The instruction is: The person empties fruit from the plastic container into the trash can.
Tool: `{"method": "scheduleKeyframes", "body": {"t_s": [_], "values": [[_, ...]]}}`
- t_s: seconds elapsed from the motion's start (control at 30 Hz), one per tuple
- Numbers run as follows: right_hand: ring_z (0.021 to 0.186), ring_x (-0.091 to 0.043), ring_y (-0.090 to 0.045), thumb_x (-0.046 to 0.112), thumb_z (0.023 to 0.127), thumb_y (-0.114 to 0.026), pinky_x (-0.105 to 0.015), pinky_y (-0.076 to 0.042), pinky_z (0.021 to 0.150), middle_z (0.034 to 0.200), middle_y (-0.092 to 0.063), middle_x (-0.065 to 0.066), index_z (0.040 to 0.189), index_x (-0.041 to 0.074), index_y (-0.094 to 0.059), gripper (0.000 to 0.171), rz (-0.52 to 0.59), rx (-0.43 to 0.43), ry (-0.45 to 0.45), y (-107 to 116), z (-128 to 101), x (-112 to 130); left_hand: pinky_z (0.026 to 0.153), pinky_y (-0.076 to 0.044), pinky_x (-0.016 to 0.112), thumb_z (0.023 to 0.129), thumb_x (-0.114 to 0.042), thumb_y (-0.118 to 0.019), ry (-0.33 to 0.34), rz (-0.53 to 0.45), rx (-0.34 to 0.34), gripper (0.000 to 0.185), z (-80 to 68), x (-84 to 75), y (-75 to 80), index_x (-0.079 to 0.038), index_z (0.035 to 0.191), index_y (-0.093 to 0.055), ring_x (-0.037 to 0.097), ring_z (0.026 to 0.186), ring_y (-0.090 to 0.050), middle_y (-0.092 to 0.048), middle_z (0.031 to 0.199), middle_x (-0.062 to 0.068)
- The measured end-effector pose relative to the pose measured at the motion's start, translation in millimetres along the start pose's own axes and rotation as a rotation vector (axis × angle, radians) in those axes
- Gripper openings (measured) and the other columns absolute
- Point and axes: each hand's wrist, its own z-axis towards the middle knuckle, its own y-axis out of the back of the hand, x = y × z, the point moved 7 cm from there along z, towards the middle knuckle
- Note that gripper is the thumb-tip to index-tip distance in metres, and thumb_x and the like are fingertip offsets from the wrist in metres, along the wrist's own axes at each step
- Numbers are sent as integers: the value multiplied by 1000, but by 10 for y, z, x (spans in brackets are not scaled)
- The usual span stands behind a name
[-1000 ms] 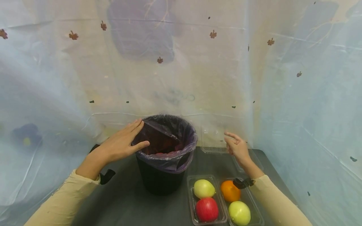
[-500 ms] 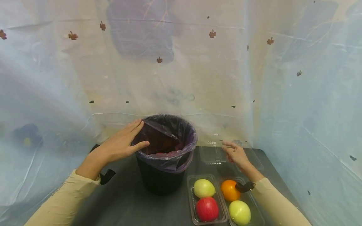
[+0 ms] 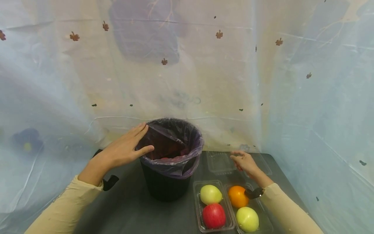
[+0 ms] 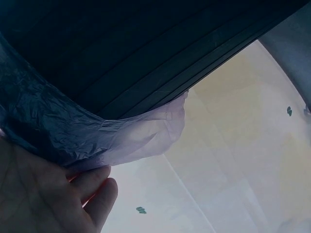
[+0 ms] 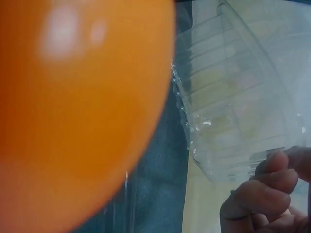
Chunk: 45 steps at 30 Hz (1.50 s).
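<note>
My left hand (image 3: 124,146) rests at the left rim of a black trash bin (image 3: 166,187), its fingers straight and the thumb spread over the opening. The purple liner (image 3: 193,165) folds over the rim; in the left wrist view the fingers touch its edge (image 4: 141,141). Something red (image 3: 168,159) lies inside. At the back right, my right hand (image 3: 244,162) pinches the edge of a clear plastic container (image 3: 219,162). The right wrist view shows curled fingers (image 5: 272,194) at the container's rim, the ribbed wall (image 5: 228,97) tilted up.
Two clear trays stand front right: the left one (image 3: 198,208) holds a yellow-green fruit (image 3: 211,195) and a red apple (image 3: 214,216); the other (image 3: 267,224) holds an orange (image 3: 238,196) and a yellow-green fruit (image 3: 247,219). Another clear container (image 3: 264,164) lies behind. Patterned plastic sheeting (image 3: 204,81) surrounds the table (image 3: 125,208).
My right hand has lowered the clear container from upright against the back sheeting to flatter, close over the table beside the bin. The left hand has stayed at the bin's rim.
</note>
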Motion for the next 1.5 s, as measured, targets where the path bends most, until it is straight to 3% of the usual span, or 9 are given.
{"method": "scheduleKeyframes", "body": {"t_s": [0.57, 0.77, 0.93, 1.3, 1.5], "values": [[51, -12, -45, 21, 111, -63, -30, -45, 52, 68, -63, -8, 151, -6, -51, 50, -84, 65, -32, 21, -5, -163, 129, -14, 68, 105, -73, -46, 2, 5, 3, 98, 13, 4, 9, -11, 174, -12, 41, 165, -9, -6, 181, 13], [52, -13, -50, 22, 111, -64, -31, -49, 53, 83, -73, -17, 152, -8, -49, 53, -105, 73, -41, 24, -28, -183, 129, -15, 68, 106, -71, -46, -9, 8, 0, 97, 9, -6, 4, -10, 174, -12, 42, 165, -10, -7, 181, 15], [53, -14, -51, 21, 111, -64, -34, -53, 53, 86, -72, -19, 150, -9, -50, 52, -155, 58, -20, 35, -37, -194, 129, -15, 68, 106, -71, -46, -6, 6, 2, 97, 10, -12, 8, -10, 174, -12, 43, 165, -10, -7, 181, 15], [60, -19, -61, 18, 109, -65, -40, -59, 63, 111, -72, -29, 143, -13, -58, 46, -244, 13, 24, 64, -54, -162, 129, -15, 68, 106, -71, -46, -7, 2, 1, 96, 0, -16, 12, -10, 174, -13, 42, 165, -11, -8, 180, 15], [73, -23, -64, 20, 109, -66, -40, -61, 67, 113, -72, -24, 140, -8, -63, 42, -290, -17, 63, 106, -101, -102, 129, -14, 69, 106, -72, -46, -6, -8, 1, 97, 11, 1, -2, -11, 174, -12, 41, 165, -9, -5, 181, 14]]}}
